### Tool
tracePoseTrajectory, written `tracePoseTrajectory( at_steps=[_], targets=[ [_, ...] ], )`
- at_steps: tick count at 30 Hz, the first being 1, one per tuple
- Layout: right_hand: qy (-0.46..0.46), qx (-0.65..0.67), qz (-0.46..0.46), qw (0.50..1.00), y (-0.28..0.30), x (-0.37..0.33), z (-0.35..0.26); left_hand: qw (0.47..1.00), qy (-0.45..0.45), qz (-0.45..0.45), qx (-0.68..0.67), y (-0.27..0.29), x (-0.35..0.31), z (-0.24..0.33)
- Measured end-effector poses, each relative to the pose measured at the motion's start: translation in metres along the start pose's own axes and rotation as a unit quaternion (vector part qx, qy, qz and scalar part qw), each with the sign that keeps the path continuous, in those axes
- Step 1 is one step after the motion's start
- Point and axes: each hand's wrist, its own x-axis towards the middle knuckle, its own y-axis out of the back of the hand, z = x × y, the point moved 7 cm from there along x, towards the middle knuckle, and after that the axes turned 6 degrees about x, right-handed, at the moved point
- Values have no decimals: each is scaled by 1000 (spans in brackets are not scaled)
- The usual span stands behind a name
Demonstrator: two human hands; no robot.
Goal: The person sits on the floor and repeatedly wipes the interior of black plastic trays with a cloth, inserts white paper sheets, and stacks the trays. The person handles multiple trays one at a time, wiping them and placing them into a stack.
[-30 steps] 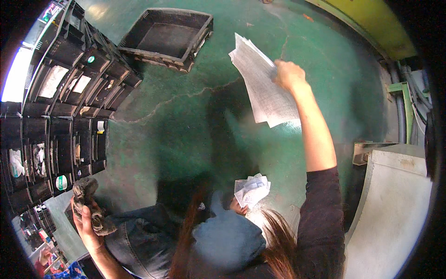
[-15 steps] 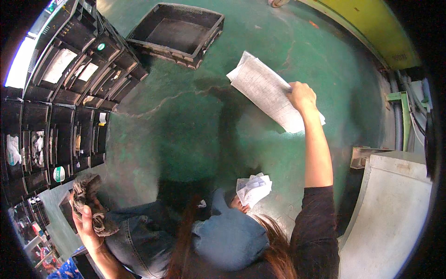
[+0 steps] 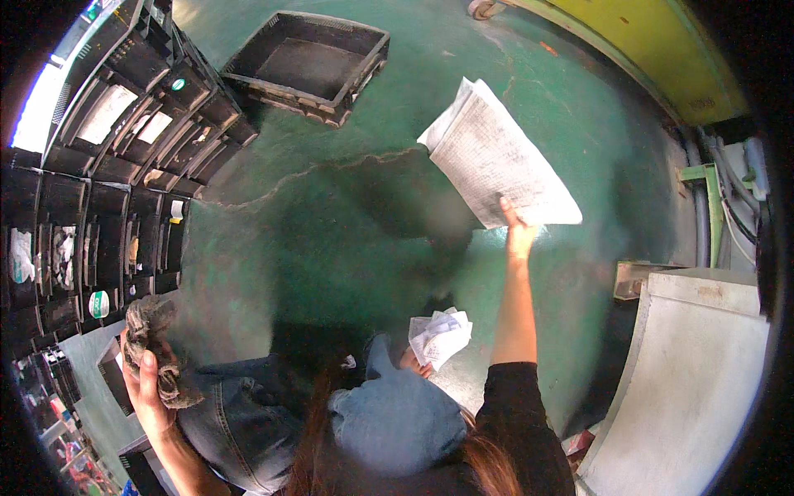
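Observation:
My left hand (image 3: 145,388), at the lower left beside my jeans, is closed around a crumpled grey-brown rag (image 3: 151,351). In front of me on the right, my stretched-out right hand (image 3: 518,231) grips a folded sheaf of printed paper sheets (image 3: 506,157) by its near edge, thumb on top. The sheets hang over the green floor, their far end fanned a little apart. Lower down, a small fan of white paper slips (image 3: 441,339) shows beside my denim-clad knee (image 3: 397,422). A bit of skin appears at the slips' edge; what it belongs to is mostly hidden.
Stacked black plastic bins (image 3: 107,207) with paper labels line the left side. A black crate (image 3: 306,70) stands on the floor ahead. On the right are a pale metal box (image 3: 686,372), pipes (image 3: 699,198) and a yellow-green cabinet (image 3: 645,50).
My right hand has drawn closer and slightly left, turning the sheaf so its printed face shows more; the thumb now lies on top. My left hand still holds the rag.

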Motion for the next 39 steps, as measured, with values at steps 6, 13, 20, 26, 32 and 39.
tracePoseTrajectory(
  at_steps=[6,13,20,26,32,39],
  targets=[
    [13,-319,-138,937,-33,33,-69,1000,2,-11,23,0,-6,7],
    [112,-599,-323,724,-86,72,-138,999,-36,-8,22,-7,-7,12],
    [-12,-611,-307,730,-77,29,-74,999,-36,-31,-6,3,-4,-1],
    [-27,-570,-255,781,-16,35,-75,1000,-6,12,-25,16,0,-12],
    [-115,-518,-283,799,10,29,-40,993,7,-121,-16,-9,16,-6],
    [-154,-80,-173,969,22,29,-64,746,-205,-534,341,-187,76,17]
  ],
)
